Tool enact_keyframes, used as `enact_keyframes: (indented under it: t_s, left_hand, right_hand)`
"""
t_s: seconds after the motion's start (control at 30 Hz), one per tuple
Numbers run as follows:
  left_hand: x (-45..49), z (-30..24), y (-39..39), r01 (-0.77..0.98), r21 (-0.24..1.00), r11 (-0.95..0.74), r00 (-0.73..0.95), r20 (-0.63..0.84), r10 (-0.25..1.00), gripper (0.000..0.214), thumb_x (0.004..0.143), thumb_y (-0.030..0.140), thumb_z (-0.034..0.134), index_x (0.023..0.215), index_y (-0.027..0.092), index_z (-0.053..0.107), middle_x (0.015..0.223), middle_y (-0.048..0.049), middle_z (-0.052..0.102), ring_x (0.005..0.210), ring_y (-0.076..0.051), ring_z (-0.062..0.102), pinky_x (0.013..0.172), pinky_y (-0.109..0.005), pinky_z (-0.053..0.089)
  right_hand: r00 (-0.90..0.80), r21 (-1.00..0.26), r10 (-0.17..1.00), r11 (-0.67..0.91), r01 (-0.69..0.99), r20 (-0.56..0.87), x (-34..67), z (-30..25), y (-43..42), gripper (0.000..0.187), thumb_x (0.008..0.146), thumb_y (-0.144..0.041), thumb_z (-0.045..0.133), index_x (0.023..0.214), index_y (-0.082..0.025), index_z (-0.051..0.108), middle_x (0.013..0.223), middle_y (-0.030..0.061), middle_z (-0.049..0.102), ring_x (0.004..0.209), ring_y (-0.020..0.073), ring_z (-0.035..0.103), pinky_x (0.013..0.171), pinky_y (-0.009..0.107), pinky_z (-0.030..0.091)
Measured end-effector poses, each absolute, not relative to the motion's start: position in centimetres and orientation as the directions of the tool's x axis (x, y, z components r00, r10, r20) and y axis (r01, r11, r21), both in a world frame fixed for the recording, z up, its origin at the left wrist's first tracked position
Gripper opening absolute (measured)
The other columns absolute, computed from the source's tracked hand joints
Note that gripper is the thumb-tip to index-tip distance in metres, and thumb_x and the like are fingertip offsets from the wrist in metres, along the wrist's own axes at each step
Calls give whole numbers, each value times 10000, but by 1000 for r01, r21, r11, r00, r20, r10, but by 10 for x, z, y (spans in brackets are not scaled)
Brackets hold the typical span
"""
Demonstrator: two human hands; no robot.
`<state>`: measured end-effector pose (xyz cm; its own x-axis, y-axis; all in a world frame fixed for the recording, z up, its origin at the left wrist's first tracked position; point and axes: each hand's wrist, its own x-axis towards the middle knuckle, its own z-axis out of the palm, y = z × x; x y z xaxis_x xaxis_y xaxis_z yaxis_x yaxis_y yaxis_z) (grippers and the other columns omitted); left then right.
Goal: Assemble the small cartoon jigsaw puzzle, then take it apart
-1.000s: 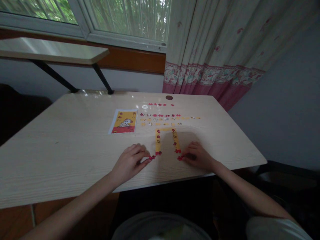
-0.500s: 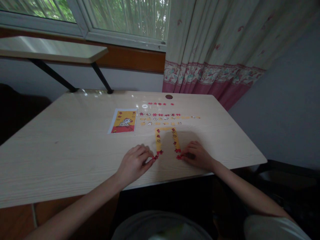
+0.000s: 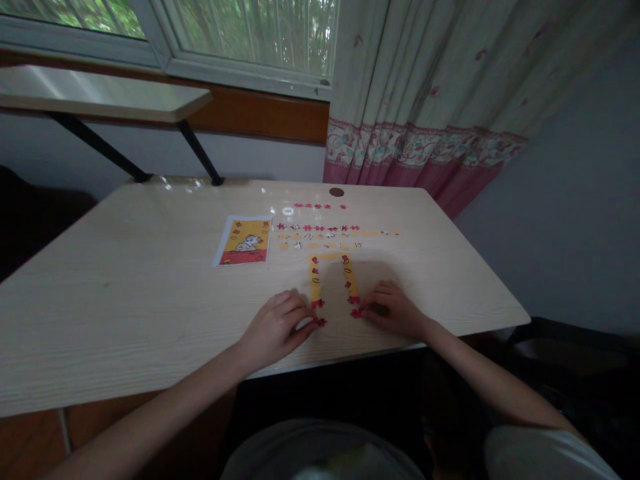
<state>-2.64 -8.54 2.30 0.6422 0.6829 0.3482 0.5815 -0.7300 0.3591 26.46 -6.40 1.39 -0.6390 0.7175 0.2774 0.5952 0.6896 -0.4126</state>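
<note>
A partly joined jigsaw frame (image 3: 333,277) in yellow and red lies on the wooden table (image 3: 150,293), shaped like an upside-down U. My left hand (image 3: 277,328) rests by the bottom of the frame's left strip, fingers pinched on a small red puzzle piece (image 3: 321,322). My right hand (image 3: 395,310) lies curled at the bottom of the right strip, fingertips on another red piece (image 3: 356,313). Rows of loose puzzle pieces (image 3: 333,233) sit beyond the frame.
A reference picture card (image 3: 244,240) in yellow and red lies left of the loose pieces. A round cable hole (image 3: 337,192) marks the table's far edge. A flowered curtain (image 3: 415,100) hangs at the back right, and a shelf (image 3: 100,100) juts out under the window.
My left hand has slid its red piece rightward, to just below the end of the frame's left strip. My right hand has hardly moved.
</note>
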Motion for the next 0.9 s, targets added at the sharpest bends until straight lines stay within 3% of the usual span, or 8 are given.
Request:
enact_keyframes:
  t_s: [0.13, 0.37, 0.57, 0.9]
  left_hand:
    - [-36, 29, -73, 626, 331, -706, 620, 339, 708, 200, 888, 303, 486, 925, 172, 633, 874, -66, 619, 832, -190, 522, 763, -336, 436]
    - [-41, 32, -29, 672, 286, -683, 602, 326, 729, 293, 878, 372, 483, 1066, 183, 605, 1060, -85, 613, 955, -220, 539, 847, -399, 433]
    - [-33, 21, -22, 657, 249, -712, 642, 310, 701, 334, 865, 391, 503, 1100, 168, 584, 1118, -98, 590, 981, -227, 538, 862, -399, 431]
    - [-32, 18, -20, 668, 232, -707, 651, 279, 706, 338, 882, 359, 464, 1130, 153, 565, 1114, -109, 595, 1007, -240, 526, 866, -398, 413]
  right_hand:
    - [-661, -436, 707, 692, 575, 251, 267, 19, -52, 168, 870, -316, 540, 945, -216, 652, 827, 34, 653, 802, 159, 565, 780, 319, 392]
    - [-670, -369, 695, 713, 596, 260, 259, 28, -1, 196, 870, -321, 520, 1004, -214, 616, 999, 57, 638, 938, 187, 562, 852, 350, 405]
    - [-679, -365, 678, 730, 578, 280, 251, 20, 7, 418, 822, -400, 577, 1178, -187, 525, 1151, 95, 601, 1026, 224, 545, 884, 391, 405]
    - [-690, -326, 660, 750, 576, 298, 256, 13, 7, 383, 834, -409, 562, 1149, -191, 562, 1193, 101, 594, 1068, 226, 541, 916, 411, 391]
